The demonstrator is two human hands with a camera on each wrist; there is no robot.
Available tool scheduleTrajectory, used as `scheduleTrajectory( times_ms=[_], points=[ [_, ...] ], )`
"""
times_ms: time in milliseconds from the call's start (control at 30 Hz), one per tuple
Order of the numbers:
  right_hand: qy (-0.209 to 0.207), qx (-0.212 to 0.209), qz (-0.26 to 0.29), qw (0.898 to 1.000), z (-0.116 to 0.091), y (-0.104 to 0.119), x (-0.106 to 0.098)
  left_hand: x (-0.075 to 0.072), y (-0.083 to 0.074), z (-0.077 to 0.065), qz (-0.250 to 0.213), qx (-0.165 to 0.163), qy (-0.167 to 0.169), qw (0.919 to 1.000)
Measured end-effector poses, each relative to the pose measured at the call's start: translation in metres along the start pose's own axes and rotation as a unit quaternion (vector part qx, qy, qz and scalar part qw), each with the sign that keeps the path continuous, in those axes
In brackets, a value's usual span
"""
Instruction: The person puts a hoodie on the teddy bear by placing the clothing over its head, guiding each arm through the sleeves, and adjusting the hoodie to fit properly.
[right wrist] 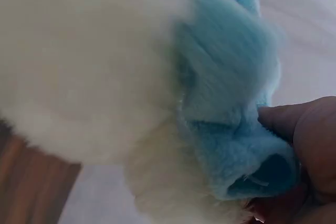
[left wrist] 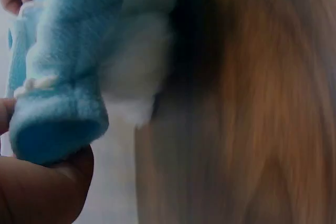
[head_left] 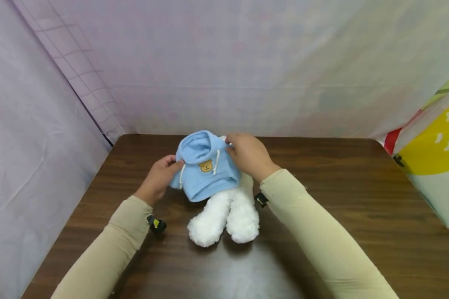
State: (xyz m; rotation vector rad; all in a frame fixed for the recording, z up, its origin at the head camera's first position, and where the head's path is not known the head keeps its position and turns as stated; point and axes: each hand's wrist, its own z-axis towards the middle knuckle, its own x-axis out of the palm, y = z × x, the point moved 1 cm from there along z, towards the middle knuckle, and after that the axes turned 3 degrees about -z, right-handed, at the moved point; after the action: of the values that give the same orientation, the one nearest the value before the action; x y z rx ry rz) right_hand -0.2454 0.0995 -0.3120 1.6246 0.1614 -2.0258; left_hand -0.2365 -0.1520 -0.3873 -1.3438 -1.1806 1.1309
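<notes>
Hands work a small blue hoodie [head_left: 205, 168] onto a white plush toy [head_left: 224, 216] lying at the middle of a brown table [head_left: 359, 216]. From the head camera, the garment covers the toy's upper body, hood over the head, two furry legs bare below the hem. The left hand [head_left: 159, 176] pinches one sleeve; the right hand [head_left: 248, 155] grips the hood's far side. At the left wrist, fingers [left wrist: 47, 187] hold an empty sleeve cuff [left wrist: 55, 135]. At the right wrist, fingers [right wrist: 310, 135] hold the other cuff [right wrist: 262, 174], also hollow. Judging by this, body dressed, arms seemingly yet to come through.
</notes>
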Motion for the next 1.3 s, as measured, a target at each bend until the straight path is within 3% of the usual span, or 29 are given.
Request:
scheduleTrajectory(
  times_ms=[133,233,467,733,900,1033,1167,1300],
  points=[
    [0.001,0.037,0.005,0.999,-0.011,-0.032,0.007,0.029,0.004,0.010,0.011,-0.013,0.017,0.9997],
    [-0.001,0.057,0.022,0.998,-0.017,-0.050,0.009,0.041,-0.001,0.014,0.014,-0.017,0.031,0.9993],
    [0.030,0.101,0.075,0.992,-0.029,-0.073,0.008,0.049,-0.010,0.019,-0.003,-0.035,0.070,0.9969],
    [-0.005,0.111,0.122,0.986,-0.034,-0.079,-0.005,0.056,-0.030,0.021,0.066,-0.015,0.090,0.9936],
    [0.027,0.128,0.127,0.983,-0.036,-0.084,-0.007,0.062,-0.035,0.023,0.115,-0.041,0.117,0.9856],
    [0.049,0.122,0.114,0.985,-0.035,-0.087,-0.003,0.065,-0.036,0.024,0.150,-0.033,0.096,0.9835],
    [0.035,0.101,0.113,0.988,-0.032,-0.089,-0.004,0.065,-0.041,0.024,0.136,-0.007,0.057,0.9891],
    [0.042,0.098,0.117,0.987,-0.027,-0.092,-0.007,0.065,-0.043,0.023,0.132,-0.024,0.053,0.9896]
  ],
)
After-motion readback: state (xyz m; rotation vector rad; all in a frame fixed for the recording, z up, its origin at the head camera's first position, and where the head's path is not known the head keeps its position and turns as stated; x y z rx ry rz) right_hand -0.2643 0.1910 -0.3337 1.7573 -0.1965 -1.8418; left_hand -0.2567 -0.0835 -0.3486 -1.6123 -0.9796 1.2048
